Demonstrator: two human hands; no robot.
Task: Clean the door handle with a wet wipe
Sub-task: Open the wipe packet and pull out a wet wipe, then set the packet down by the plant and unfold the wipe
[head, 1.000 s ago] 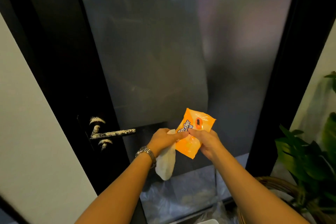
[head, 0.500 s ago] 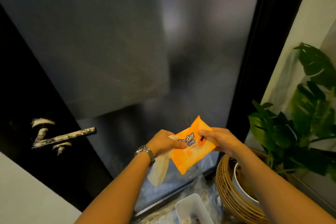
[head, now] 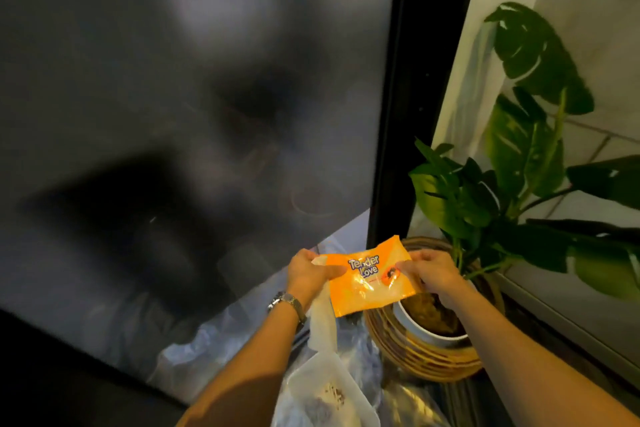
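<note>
Two hands at work, one item between them.

1. Change noted: the view swings right and down compared with a moment ago. The door handle, then at the left of the door, is now out of frame. The orange pack [head: 370, 282] now lies flatter, stretched across between both hands and lower, over the floor by the right door frame [head: 398, 114].
2. Left hand [head: 310, 274]: grip pinched on the pack's left edge, with the wet wipe [head: 322, 322] trapped under it. The wipe hangs free below the wrist, fully out of the pack. A watch [head: 287, 302] sits on that wrist.
3. Right hand [head: 429, 274]: grip pinched on the pack's right side, fingertips at the printed flap.
4. Meaning for the task, as a judgement: the wipe is secured, the pack probably gets closed or set down next, and the handle is not yet wiped.

Containers:
- Orange pack: contents not visible.
- Wicker basket [head: 415, 357], on the floor at the right wall: holds a white pot [head: 426, 329] with brown soil and a leafy plant [head: 519, 166].
- Clear tub [head: 329, 388], on the plastic sheet [head: 214, 350] near the bottom edge: dark and pale scraps, kind not discernible.
</note>
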